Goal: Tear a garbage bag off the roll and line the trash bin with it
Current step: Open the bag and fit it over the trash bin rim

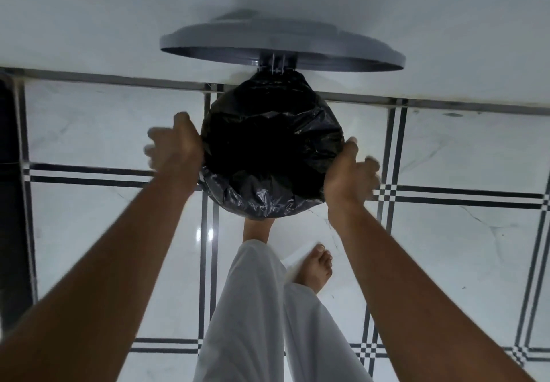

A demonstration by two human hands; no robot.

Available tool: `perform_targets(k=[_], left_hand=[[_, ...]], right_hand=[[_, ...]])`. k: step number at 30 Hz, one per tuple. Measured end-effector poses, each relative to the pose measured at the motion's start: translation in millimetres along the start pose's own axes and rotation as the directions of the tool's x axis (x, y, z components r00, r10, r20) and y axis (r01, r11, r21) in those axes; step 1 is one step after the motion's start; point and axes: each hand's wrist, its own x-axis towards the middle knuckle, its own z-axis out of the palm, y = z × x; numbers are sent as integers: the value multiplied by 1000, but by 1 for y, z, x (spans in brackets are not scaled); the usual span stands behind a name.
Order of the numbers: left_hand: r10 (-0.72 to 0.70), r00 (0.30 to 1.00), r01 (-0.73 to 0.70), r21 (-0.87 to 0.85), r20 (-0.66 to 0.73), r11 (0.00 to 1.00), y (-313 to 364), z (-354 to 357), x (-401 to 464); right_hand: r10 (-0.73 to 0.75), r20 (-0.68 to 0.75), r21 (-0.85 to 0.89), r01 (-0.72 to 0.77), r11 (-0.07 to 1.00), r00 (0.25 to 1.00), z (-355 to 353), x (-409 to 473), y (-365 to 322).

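A black garbage bag [268, 149] is stretched over the round mouth of the trash bin and folded down over its rim, hiding the bin body. The bin's grey lid [282, 45] stands raised against the white wall behind. My left hand [175, 146] presses the bag's left edge at the rim, fingers spread and blurred. My right hand [351, 170] holds the bag's right edge at the rim, thumb on top. Whether either hand pinches the plastic is unclear. One bare foot [256, 228] is at the bin's base, partly under it. No roll is visible.
The floor is glossy white tile [446, 247] with black stripe borders. A white wall [119, 18] runs behind the bin. A dark object [9, 173] stands at the far left edge. My white trouser leg [253, 307] and other bare foot [317, 268] are below the bin.
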Motion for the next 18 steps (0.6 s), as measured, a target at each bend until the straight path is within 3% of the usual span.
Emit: perform_targets(k=[2, 4, 5, 7, 10, 11, 13, 14, 15, 17, 18], left_hand=[[-222, 940, 266, -147, 259, 953, -22, -2, -15], [-223, 820, 410, -271, 527, 871, -41, -3, -28], [-181, 788, 459, -366, 588, 810, -44, -3, -33], [-175, 816, 463, -442, 550, 768, -53, -1, -33], [-116, 977, 163, -277, 178, 947, -56, -2, -34], [-1, 998, 14, -234, 56, 972, -55, -5, -38], [318, 947, -316, -242, -33, 917, -49, -16, -66], [492, 869, -485, -272, -46, 831, -42, -26, -87], [666, 742, -657, -284, -79, 698, -32, -36, -111], [909, 381, -920, -167, -167, 355, -12, -53, -147], [959, 198, -980, -42, -200, 194, 2, -60, -159]], right_hand=[[193, 201, 174, -229, 958, 960, 0, -10, 8], [176, 426, 288, -317, 904, 888, -2, -15, 17], [150, 450, 307, -310, 900, 880, -4, -14, 20], [149, 393, 292, -276, 916, 907, -8, -13, 24], [53, 193, 257, -103, 961, 980, -22, -20, 22], [-44, 132, 281, 5, 960, 990, -28, -27, 19], [-279, 58, 327, 246, 912, 958, -41, -45, 11], [-393, 46, 335, 357, 872, 918, -49, -57, 4], [-502, 33, 328, 465, 822, 864, -56, -68, -7], [-684, -5, 287, 657, 698, 729, -65, -87, -31], [-759, -34, 261, 739, 621, 650, -67, -93, -44]])
